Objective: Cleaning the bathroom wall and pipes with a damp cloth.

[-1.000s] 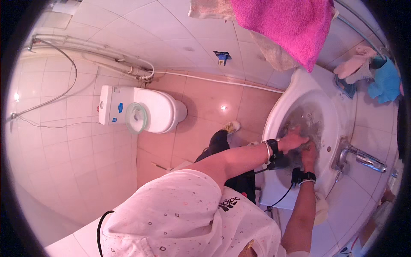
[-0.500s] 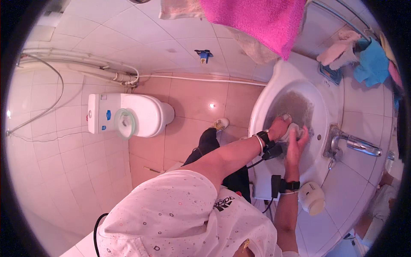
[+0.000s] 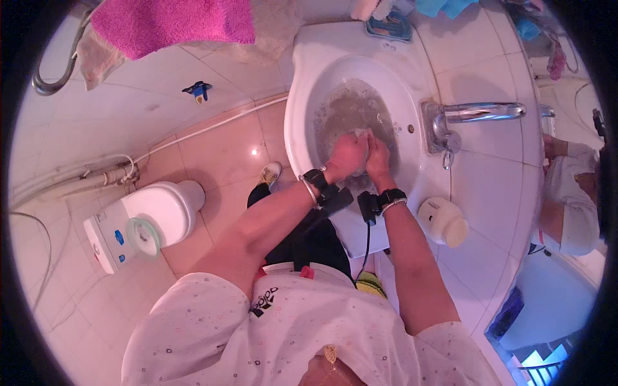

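Observation:
Both hands are close together over a white washbasin (image 3: 297,122) holding grey, murky water (image 3: 347,106) with foam at its edges. My left hand (image 3: 347,156) is closed like a fist around part of a wet, pale cloth (image 3: 365,134). Pressed against it from the right, my right hand (image 3: 378,159) grips the same cloth. Only a small bunched part of the cloth shows between the hands; the rest is hidden by the fingers. Dark straps with small black devices sit on both wrists.
A chrome faucet (image 3: 483,112) stands right of the basin, and a white jar (image 3: 443,222) sits on the near ledge. A blue soap dish (image 3: 389,28) lies at the far corner. A pink towel (image 3: 174,26) hangs upper left; a toilet (image 3: 164,209) carries a greenish basin (image 3: 143,238).
The view has turned, so the basin appears farther left. My hands have come together on the cloth; the right hand's fingers, spread before, are now closed.

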{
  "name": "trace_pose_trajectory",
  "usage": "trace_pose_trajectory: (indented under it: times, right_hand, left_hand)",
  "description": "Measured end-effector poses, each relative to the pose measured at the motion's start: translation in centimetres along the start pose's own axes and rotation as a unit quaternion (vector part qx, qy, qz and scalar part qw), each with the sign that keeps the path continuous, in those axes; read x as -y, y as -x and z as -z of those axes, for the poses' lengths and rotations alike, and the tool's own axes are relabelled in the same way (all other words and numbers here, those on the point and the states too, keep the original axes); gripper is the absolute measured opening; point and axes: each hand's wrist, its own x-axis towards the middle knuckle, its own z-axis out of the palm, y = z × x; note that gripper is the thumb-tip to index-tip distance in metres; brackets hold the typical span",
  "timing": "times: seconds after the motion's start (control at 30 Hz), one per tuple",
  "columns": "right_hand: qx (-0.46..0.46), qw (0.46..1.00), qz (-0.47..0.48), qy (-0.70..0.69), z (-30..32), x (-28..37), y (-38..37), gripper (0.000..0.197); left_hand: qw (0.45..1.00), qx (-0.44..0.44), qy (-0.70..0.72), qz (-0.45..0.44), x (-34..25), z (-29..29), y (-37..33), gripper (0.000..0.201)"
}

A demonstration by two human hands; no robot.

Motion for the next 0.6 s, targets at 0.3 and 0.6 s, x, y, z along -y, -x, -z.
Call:
trace_pose_trajectory:
  times: [0.3, 0.6]
  right_hand:
    - [0.066, 0.930, 0.073, 0.354, -2.4, -5.6, -0.9, 0.041]
    - [0.008, 0.964, 0.219, 0.153, -0.9, -4.6, -2.2, 0.022]
  left_hand:
    - [0.978, 0.022, 0.202, -0.046, 3.9, 2.5, -1.3, 0.047]
    - [0.880, 0.119, 0.405, 0.218, 2.1, 1.2, -1.4, 0.046]
